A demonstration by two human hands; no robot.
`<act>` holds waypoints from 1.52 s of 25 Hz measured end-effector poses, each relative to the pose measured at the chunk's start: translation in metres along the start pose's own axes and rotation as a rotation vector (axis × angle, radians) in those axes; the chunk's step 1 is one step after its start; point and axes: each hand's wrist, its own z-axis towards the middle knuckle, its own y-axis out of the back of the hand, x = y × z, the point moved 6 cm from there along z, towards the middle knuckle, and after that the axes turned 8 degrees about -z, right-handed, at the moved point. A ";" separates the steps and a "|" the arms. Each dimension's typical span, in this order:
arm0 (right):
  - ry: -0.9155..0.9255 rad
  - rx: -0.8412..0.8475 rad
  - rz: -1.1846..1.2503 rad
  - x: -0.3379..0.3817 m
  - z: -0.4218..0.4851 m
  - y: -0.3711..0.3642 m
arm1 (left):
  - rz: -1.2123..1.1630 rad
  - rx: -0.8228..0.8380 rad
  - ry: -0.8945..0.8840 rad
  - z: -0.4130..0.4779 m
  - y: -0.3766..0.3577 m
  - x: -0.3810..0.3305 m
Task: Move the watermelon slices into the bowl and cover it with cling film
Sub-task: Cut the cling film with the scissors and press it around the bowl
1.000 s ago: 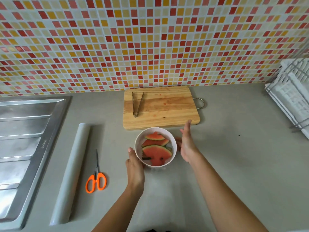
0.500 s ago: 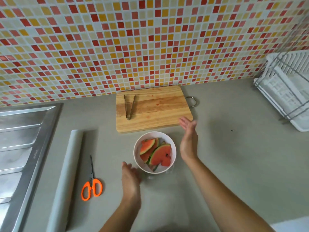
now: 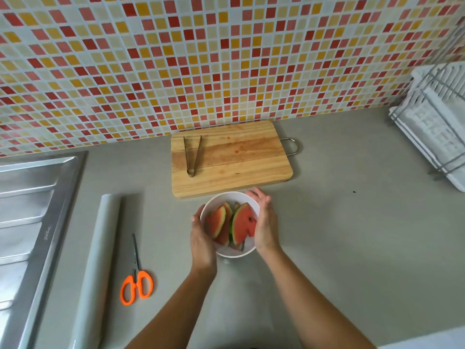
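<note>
Now left hand (image 3: 202,238), right hand (image 3: 264,224) closed in, cupping bowl (image 3: 224,199).

Tongs (image 3: 192,157) on cutting board (image 3: 246,159), orange scissors (image 3: 137,278), sink (image 3: 30,210), dish rack (image 3: 437,127)

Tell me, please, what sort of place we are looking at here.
Most likely a home kitchen counter: a steel sink with a ridged drainboard on the left, a mosaic-tiled backsplash behind, a dish rack on the right, and a wooden cutting board on the worktop.
</note>
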 end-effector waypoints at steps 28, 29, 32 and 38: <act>-0.314 -0.097 -0.078 -0.018 0.008 0.003 | 0.224 -0.125 -0.114 -0.001 -0.002 0.004; -0.345 -0.114 -0.116 -0.018 0.007 0.004 | 0.219 -0.130 -0.110 -0.002 -0.001 0.004; -0.396 -0.163 -0.175 -0.016 0.007 0.008 | 0.187 -0.144 -0.106 -0.003 -0.001 0.004; -0.506 -0.238 -0.205 -0.016 0.003 0.010 | 0.138 -0.197 -0.084 -0.004 0.000 0.005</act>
